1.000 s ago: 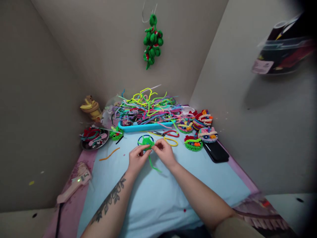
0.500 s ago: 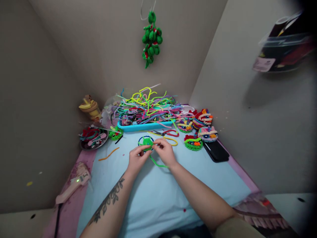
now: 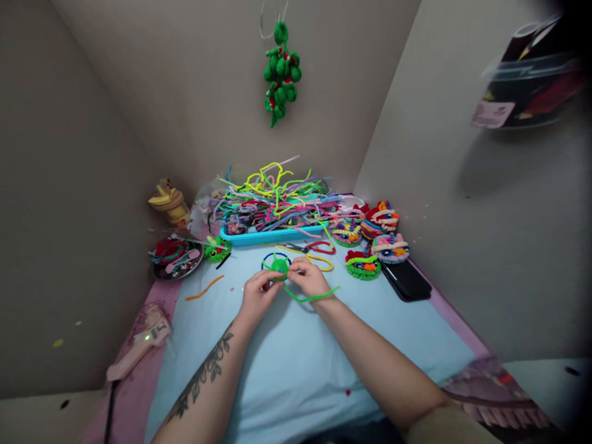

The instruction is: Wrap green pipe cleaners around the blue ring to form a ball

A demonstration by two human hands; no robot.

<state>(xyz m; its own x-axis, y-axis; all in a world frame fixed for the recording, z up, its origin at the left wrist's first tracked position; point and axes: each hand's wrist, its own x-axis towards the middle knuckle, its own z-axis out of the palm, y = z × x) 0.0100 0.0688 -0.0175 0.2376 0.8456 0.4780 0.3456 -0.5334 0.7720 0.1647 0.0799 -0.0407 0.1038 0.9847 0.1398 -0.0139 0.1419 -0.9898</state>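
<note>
Between my two hands is a small green pipe-cleaner piece (image 3: 279, 265) with a dark blue ring around it. My left hand (image 3: 259, 291) pinches its lower left side between thumb and fingers. From the right, my right hand (image 3: 309, 277) has thumb and fingertips closed on its edge. A loose green pipe-cleaner end (image 3: 303, 300) trails from the piece and passes over my right wrist. Just beyond my right hand lie scissors (image 3: 319, 253) with red and yellow handles. My fingertips cover part of the piece.
A blue tray (image 3: 277, 236) heaped with colourful pipe cleaners stands at the back. Finished pipe-cleaner figures (image 3: 363, 265) and a black phone (image 3: 409, 280) sit at right. At left are a metal bowl (image 3: 198, 262), an orange pipe cleaner (image 3: 203, 288) and a glue gun (image 3: 139, 351).
The green loose end has swung right and up, and now lies across my right wrist. Both hands keep their grip on the green piece, which has turned slightly.
</note>
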